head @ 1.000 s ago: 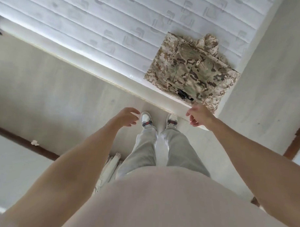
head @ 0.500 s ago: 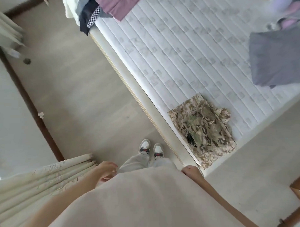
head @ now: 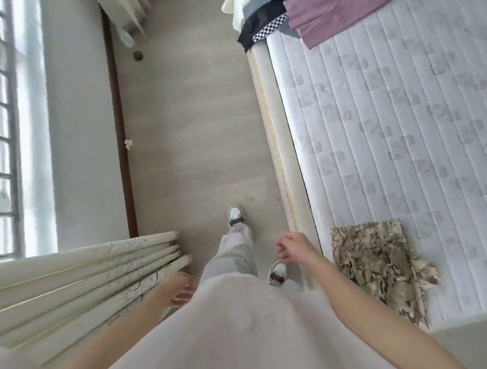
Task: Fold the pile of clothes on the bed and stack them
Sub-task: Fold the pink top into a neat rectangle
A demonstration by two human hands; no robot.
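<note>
Currently both hands empty: left hand loosely spread, right hand slack-curled. Folded camouflage garment lies lower right on mattress; unfolded pile at top (overhanging edge). Advice: lift one garment only, spread flat mid-mattress.

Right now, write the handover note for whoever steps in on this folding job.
Left hand: open, holding nothing, beside the curtain.
Right hand: fingers loosely curled, holding nothing, above the floor by the bed edge.
Done: folded camouflage garment lies at the near corner of the mattress.
Left: the unfolded pile of clothes at the far end, partly hanging over the edge. Fold each and stack on the camouflage piece.
</note>
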